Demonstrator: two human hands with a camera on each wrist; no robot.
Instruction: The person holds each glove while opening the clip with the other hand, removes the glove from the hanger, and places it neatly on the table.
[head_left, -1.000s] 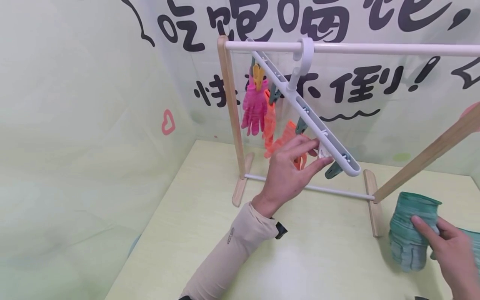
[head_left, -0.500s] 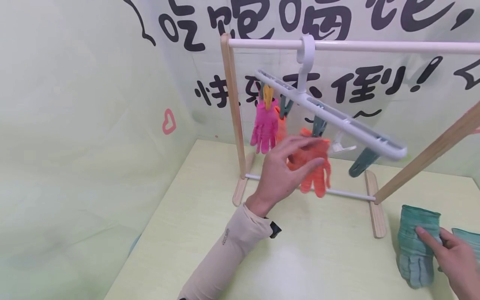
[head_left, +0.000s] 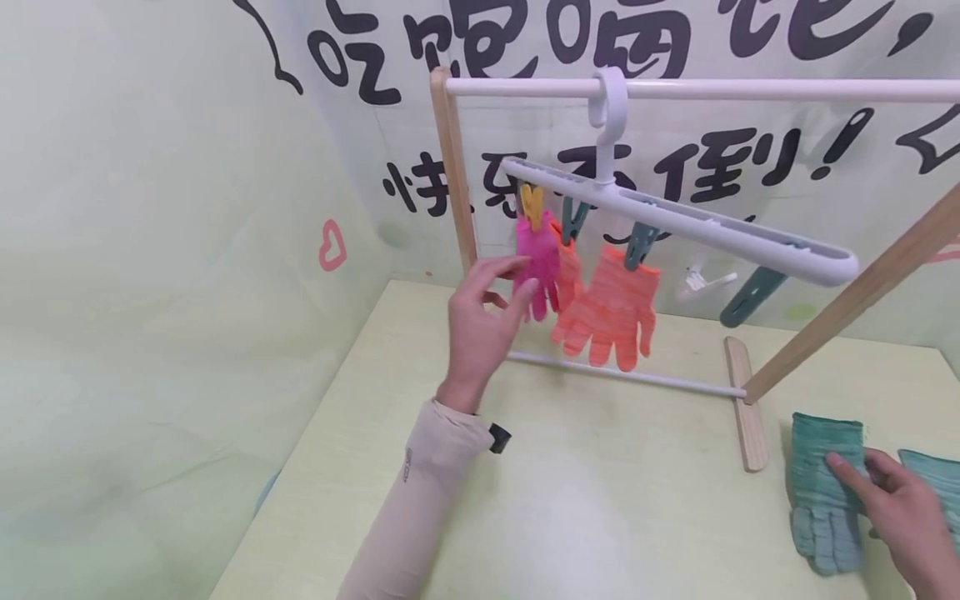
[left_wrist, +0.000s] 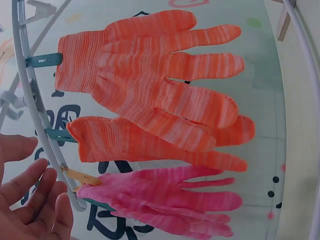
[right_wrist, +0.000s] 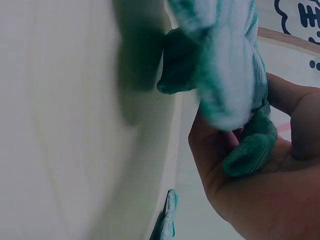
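Observation:
My left hand (head_left: 480, 321) is raised with loosely bent fingers, nothing between them, beside a pink glove (head_left: 537, 258). A yellow clip (head_left: 532, 207) holds that glove at the far end of a white clip hanger (head_left: 682, 218). Two orange gloves hang nearer along it, the front orange glove (head_left: 611, 308) under a dark green clip (head_left: 641, 244). In the left wrist view, the fingers (left_wrist: 40, 200) are close to the hanger. On the right, my right hand (head_left: 903, 508) pinches a green knitted glove (head_left: 825, 492), its fingers pointing down, low over the table.
The hanger hooks onto the white top bar (head_left: 750, 90) of a wood-framed rack (head_left: 847, 308). A white clip (head_left: 708, 282) and a dark green clip (head_left: 756, 297) hang without gloves at its near end. Another green glove (head_left: 937, 483) is at the right edge, beyond my hand.
My left hand has let go of the white clip and moved left to the pink glove. The hanger has swung down and round. The right hand has lowered the green glove slightly.

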